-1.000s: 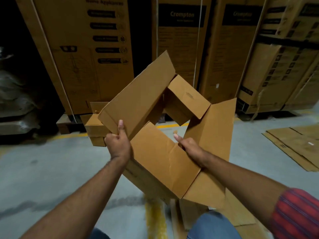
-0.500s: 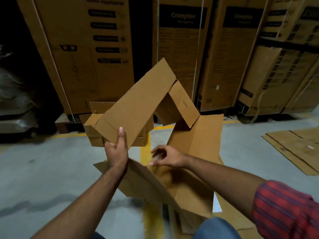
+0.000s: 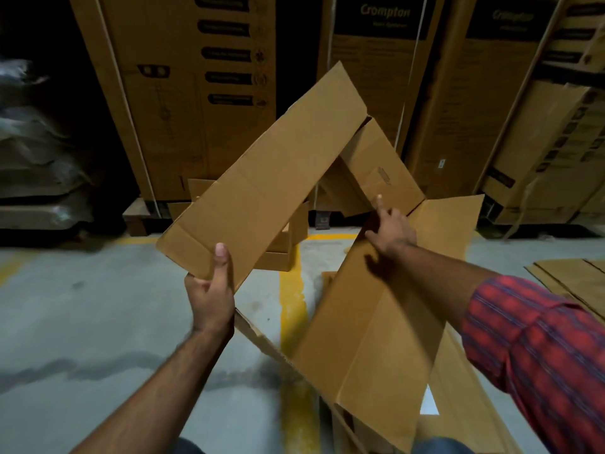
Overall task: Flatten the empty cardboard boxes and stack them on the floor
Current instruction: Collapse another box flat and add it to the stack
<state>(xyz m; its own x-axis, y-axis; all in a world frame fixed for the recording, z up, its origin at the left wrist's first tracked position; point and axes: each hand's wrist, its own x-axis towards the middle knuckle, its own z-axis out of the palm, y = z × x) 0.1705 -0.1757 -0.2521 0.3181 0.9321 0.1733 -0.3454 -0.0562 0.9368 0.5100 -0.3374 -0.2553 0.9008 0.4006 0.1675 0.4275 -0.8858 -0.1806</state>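
Observation:
A plain brown cardboard box (image 3: 271, 178) hangs opened out in front of me, its panels forming a tent shape above the floor. My left hand (image 3: 212, 290) grips the lower left corner of its long panel, thumb on top. My right hand (image 3: 389, 231) presses with spread fingers on the right panel (image 3: 376, 339), just below a small folded flap (image 3: 383, 168). Flattened cardboard (image 3: 458, 404) lies on the floor under the right panel, partly hidden by it.
A small open box (image 3: 281, 247) stands on the floor behind the one I hold. Tall printed cartons (image 3: 183, 93) line the back wall. More flat cardboard sheets (image 3: 576, 283) lie at the right. A yellow line (image 3: 291, 306) crosses the grey concrete floor.
The box has opened wider and its near panel has dropped toward the floor. My right hand has moved up and right to the panel below the small flap. My left hand keeps its grip.

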